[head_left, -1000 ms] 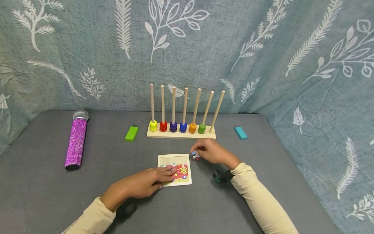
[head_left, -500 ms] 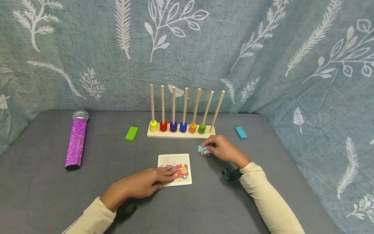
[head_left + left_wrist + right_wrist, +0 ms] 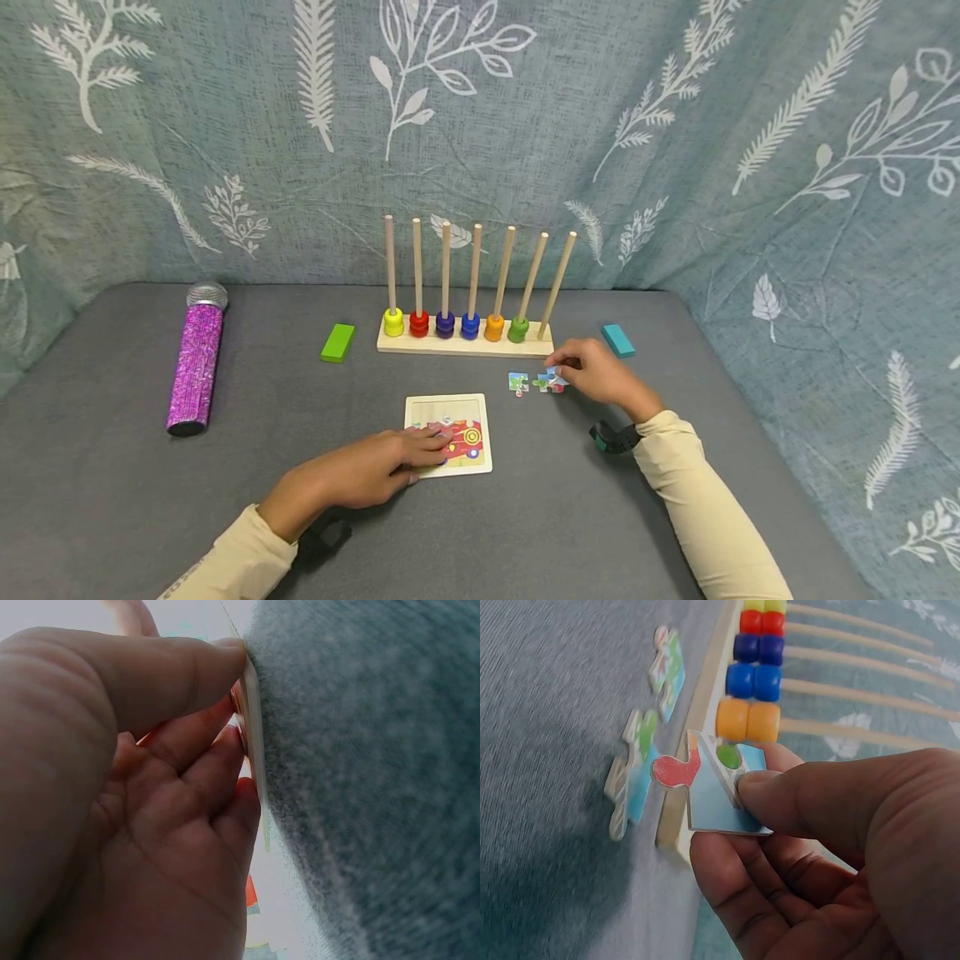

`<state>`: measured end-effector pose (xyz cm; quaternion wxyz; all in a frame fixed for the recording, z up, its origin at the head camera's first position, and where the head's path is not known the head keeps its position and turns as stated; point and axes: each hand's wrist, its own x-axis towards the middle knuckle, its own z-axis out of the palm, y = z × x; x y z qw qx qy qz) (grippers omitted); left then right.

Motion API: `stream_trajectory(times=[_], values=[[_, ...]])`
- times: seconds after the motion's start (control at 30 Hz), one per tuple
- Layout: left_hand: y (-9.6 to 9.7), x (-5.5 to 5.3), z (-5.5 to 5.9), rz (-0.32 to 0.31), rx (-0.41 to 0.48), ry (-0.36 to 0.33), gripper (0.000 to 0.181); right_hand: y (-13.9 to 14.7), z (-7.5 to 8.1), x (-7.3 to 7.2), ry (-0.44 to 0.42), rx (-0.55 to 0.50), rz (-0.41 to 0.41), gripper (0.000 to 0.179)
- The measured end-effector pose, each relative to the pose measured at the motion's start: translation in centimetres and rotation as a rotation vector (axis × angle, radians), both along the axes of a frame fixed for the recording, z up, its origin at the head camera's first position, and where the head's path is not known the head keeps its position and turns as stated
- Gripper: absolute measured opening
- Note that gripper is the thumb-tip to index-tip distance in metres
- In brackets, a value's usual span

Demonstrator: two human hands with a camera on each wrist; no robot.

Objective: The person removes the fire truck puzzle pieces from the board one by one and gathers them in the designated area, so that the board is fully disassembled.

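Observation:
My left hand point(image 3: 375, 467) lies over a small wooden-framed puzzle point(image 3: 486, 433), its fingers across the red picture and its thumb at the near edge. The left wrist view shows the thumb point(image 3: 187, 671) against the pale frame point(image 3: 255, 742). Between thumb and fingers, my right hand point(image 3: 596, 371) pinches a blue puzzle piece point(image 3: 712, 806) with a red knob and a grey-white stripe. To its left, two loose puzzle pieces lie on the table: one with green and blue point(image 3: 518, 382), the other point(image 3: 541, 383) close below the held piece.
Behind the right hand stands a wooden peg rack point(image 3: 465, 346) with coloured beads on most of its upright rods. A green block point(image 3: 338, 343) lies left of it and a turquoise block point(image 3: 618, 342) right. A glittery purple microphone point(image 3: 197, 367) lies far left. Leaf-patterned cloth hangs behind.
My right hand has moved right, away from the puzzle frame, and let go of two pieces that now lie on the table. My left hand has stayed in place.

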<state>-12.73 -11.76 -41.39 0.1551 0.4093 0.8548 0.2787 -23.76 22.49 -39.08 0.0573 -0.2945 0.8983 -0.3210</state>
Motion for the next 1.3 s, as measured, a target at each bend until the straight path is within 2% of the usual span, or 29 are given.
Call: stream_trajectory(times=[0.43, 1.07, 1.2, 1.3], values=[[0.0, 0.1, -0.2, -0.003, -0.005, -0.009, 0.044, 2.1, -0.7, -0.4, -0.089, 0.051, -0.064, 0.020], [0.0, 0.2, -0.3, 0.014, -0.029, 0.016, 0.045, 2.7, -2.1, -0.8, -0.003, 0.085, -0.088, 0.015], [0.1, 0.1, -0.3, 0.008, -0.034, 0.017, 0.045, 2.7, -2.2, -0.7, -0.004, 0.082, -0.092, 0.015], [0.0, 0.2, -0.3, 0.000, -0.017, 0.043, 0.043, 2.6, -2.3, -0.7, -0.008, 0.075, -0.095, 0.014]])
